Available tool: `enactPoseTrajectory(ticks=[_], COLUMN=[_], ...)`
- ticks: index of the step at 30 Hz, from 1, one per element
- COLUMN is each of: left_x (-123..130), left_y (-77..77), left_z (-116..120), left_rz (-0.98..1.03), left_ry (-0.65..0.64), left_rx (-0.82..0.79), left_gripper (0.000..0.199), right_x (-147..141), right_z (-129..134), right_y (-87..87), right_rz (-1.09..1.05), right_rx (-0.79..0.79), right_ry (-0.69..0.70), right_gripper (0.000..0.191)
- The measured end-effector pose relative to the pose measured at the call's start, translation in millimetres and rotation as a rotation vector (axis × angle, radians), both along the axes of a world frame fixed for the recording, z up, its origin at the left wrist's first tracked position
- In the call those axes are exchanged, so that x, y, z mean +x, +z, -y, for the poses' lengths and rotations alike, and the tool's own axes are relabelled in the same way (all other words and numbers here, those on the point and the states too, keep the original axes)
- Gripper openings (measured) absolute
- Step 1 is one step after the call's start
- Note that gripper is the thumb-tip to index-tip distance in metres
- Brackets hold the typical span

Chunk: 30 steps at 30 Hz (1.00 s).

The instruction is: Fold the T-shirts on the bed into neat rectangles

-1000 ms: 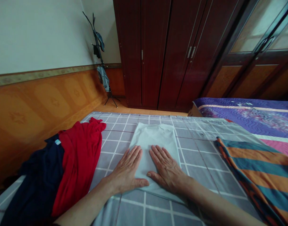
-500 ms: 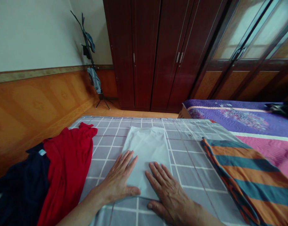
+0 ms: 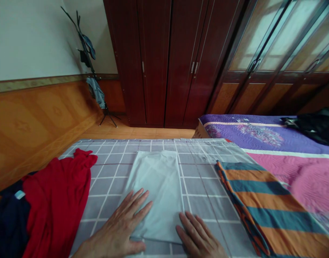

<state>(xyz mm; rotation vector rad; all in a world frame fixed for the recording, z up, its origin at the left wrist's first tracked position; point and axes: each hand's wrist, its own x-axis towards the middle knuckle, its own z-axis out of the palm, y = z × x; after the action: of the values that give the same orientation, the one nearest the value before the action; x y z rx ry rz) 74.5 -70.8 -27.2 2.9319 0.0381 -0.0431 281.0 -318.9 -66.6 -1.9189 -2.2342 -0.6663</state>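
A white cloth point(image 3: 159, 186), folded into a long flat rectangle, lies on the grey checked bedspread point(image 3: 105, 179). Over its near left edge rests my left hand point(image 3: 121, 222), fingers spread and stretched forward, palm down. My right hand point(image 3: 200, 234) lies at the near right corner of the cloth, its fingers extended and its fingertips just by the edge; its lower part is cut off by the frame. Neither hand grips anything.
A red garment point(image 3: 62, 197) and a dark blue one point(image 3: 9, 222) lie at the left. An orange and teal striped cloth point(image 3: 261, 193) is folded at the right. Beyond are a coat stand point(image 3: 86, 57), a dark red wardrobe point(image 3: 153, 64) and a purple and pink bed point(image 3: 250, 132).
My right hand has slid off the middle of the white cloth to its near right corner. My left hand has moved nearer to me. The view has turned slightly right.
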Motion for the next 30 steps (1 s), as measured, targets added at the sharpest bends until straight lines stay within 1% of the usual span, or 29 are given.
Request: enactPoseTrajectory(ticks=[1, 3, 4, 5, 7, 9, 10, 12, 14, 15, 17, 19, 21, 22, 23, 25, 26, 27, 28, 30], left_x=[0.3, 1.2, 1.6, 1.6, 0.8, -0.7, -1.3, -0.3, 4.7, 8.7, 18.6, 28.2, 34.3, 35.6, 35.5, 32.7, 30.6, 28.4, 26.5, 24.2], left_y=[4.4, 14.0, 18.6, 22.6, 28.4, 30.0, 29.2, 25.2, 19.9, 17.5, 14.5, 14.4, 16.2, 17.1, 17.7, 17.2, 16.1, 14.8, 13.4, 12.6], left_z=[4.4, 14.0, 18.7, 23.1, 30.7, 36.9, 39.9, 45.9, 52.0, 54.8, 59.3, 61.7, 62.6, 62.8, 62.9, 63.2, 63.3, 63.3, 63.0, 61.9], left_rz=[-0.003, -0.01, -0.018, -0.028, -0.041, -0.042, -0.034, -0.002, 0.042, 0.064, 0.088, 0.087, 0.073, 0.069, 0.068, 0.069, 0.068, 0.063, 0.054, 0.027], left_ry=[-0.002, 0.008, 0.018, 0.031, 0.051, 0.045, 0.035, 0.011, -0.011, -0.015, -0.015, -0.025, -0.05, -0.059, -0.061, -0.046, -0.037, -0.031, -0.029, -0.031], left_rx=[0.005, 0.011, 0.012, 0.013, 0.02, 0.031, 0.035, 0.049, 0.076, 0.097, 0.148, 0.213, 0.268, 0.285, 0.294, 0.299, 0.303, 0.308, 0.313, 0.322], left_gripper=[0.084, 0.062, 0.052, 0.047, 0.047, 0.052, 0.053, 0.054, 0.051, 0.049, 0.044, 0.038, 0.033, 0.032, 0.033, 0.038, 0.04, 0.041, 0.041, 0.038], right_x=[-2.6, -9.3, -13.2, -17.2, -24.9, -30.5, -32.2, -33.3, -32.3, -31.3, -29.2, -27.9, -28.8, -30.4, -32.7, -39.0, -42.6, -46.1, -49.3, -54.7], right_z=[2.6, 5.2, 4.8, 3.1, -3.0, -10.4, -13.7, -19.0, -22.8, -24.4, -27.6, -30.4, -31.5, -31.2, -30.3, -27.3, -25.7, -24.5, -24.0, -25.6], right_y=[-1.5, -1.4, 0.6, 3.9, 13.2, 22.6, 26.1, 30.5, 33.6, 35.6, 41.0, 46.5, 48.8, 48.4, 47.3, 44.6, 44.0, 44.2, 45.2, 49.3], right_rz=[-0.026, -0.093, -0.127, -0.161, -0.227, -0.276, -0.294, -0.336, -0.417, -0.482, -0.673, -0.93, -1.264, -1.452, -1.644, -1.981, -2.102, -2.189, -2.253, -2.337], right_rx=[0.016, 0.051, 0.081, 0.097, 0.069, 0.007, -0.017, -0.016, -0.018, -0.044, -0.132, -0.214, -0.224, -0.207, -0.176, -0.069, -0.006, 0.047, 0.084, 0.075], right_ry=[-0.048, -0.15, -0.193, -0.221, -0.242, -0.242, -0.226, -0.199, -0.208, -0.235, -0.337, -0.454, -0.534, -0.548, -0.551, -0.588, -0.624, -0.663, -0.7, -0.74], right_gripper=[0.047, 0.043, 0.041, 0.04, 0.037, 0.029, 0.025, 0.022, 0.021, 0.02, 0.018, 0.018, 0.016, 0.016, 0.021, 0.051, 0.065, 0.074, 0.077, 0.071])
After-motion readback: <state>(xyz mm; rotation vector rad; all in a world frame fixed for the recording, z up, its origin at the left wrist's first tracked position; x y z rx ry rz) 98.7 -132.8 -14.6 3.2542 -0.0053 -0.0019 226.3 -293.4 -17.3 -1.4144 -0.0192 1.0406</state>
